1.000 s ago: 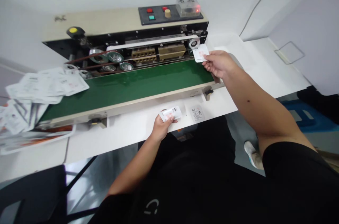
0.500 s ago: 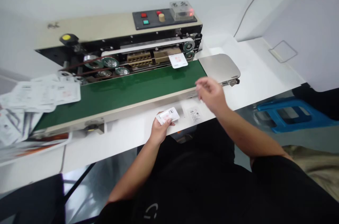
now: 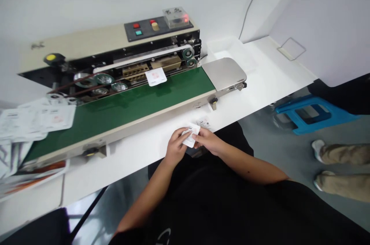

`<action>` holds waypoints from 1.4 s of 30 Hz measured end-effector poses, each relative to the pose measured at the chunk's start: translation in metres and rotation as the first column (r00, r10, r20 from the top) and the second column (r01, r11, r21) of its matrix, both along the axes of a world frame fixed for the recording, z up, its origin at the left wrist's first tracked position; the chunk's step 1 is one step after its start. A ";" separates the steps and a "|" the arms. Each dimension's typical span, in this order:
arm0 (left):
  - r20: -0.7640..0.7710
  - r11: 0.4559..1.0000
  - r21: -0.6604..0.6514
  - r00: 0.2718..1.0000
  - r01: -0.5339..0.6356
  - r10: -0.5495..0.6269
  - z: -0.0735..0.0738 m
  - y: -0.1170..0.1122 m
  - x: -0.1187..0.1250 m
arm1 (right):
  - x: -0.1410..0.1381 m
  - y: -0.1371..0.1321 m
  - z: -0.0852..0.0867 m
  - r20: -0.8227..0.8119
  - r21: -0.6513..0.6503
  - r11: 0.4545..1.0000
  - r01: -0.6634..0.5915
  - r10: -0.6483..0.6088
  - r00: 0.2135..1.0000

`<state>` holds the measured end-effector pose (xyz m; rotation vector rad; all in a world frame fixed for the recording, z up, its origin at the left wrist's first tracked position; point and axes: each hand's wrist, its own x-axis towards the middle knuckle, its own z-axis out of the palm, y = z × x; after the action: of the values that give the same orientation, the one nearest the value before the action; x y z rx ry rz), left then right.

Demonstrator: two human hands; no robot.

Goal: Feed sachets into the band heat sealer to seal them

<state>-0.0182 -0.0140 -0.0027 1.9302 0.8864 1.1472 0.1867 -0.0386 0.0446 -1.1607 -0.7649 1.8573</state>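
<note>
Between both hands, over the table's front edge, is a small white printed sachet (image 3: 189,139). My left hand (image 3: 176,145) grips its left side, and my right hand (image 3: 208,141) pinches its right side. Just behind my right hand, another printed sachet (image 3: 204,122) lies on the table. On the band sealer (image 3: 110,48), one white sachet (image 3: 156,76) lies at the back of the green conveyor belt (image 3: 124,110), its far edge in the sealing slot. A heap of white sachets (image 3: 37,119) covers the belt's left end.
A metal end plate (image 3: 227,73) extends the belt on the right. Beneath the heap, a white tray (image 3: 37,181) holds more packets. A blue plastic stool (image 3: 315,114) stands on the floor at right, near another person's legs (image 3: 343,168).
My right hand has come down from beside the belt's right end to the sachet in my left hand. The sachet on the belt has travelled left. The view has shifted.
</note>
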 end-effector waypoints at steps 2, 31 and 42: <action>-0.025 0.997 0.001 0.997 0.071 -0.071 0.002 -0.003 0.002 | 0.001 0.002 -0.002 -0.023 -0.006 0.997 0.081 -0.081 0.996; 0.276 0.932 -0.341 0.961 0.124 -0.027 -0.002 0.005 -0.001 | 0.097 0.050 0.086 0.250 0.355 0.867 0.349 -0.448 0.858; 0.242 0.942 -0.310 0.969 0.127 -0.051 0.000 0.004 -0.003 | 0.114 0.137 0.127 0.334 0.350 0.889 0.296 -0.413 0.847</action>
<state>-0.0208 -0.0097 -0.0028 1.5205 0.7949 1.0718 0.3007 0.0979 0.1720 -1.4005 -0.9320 1.1643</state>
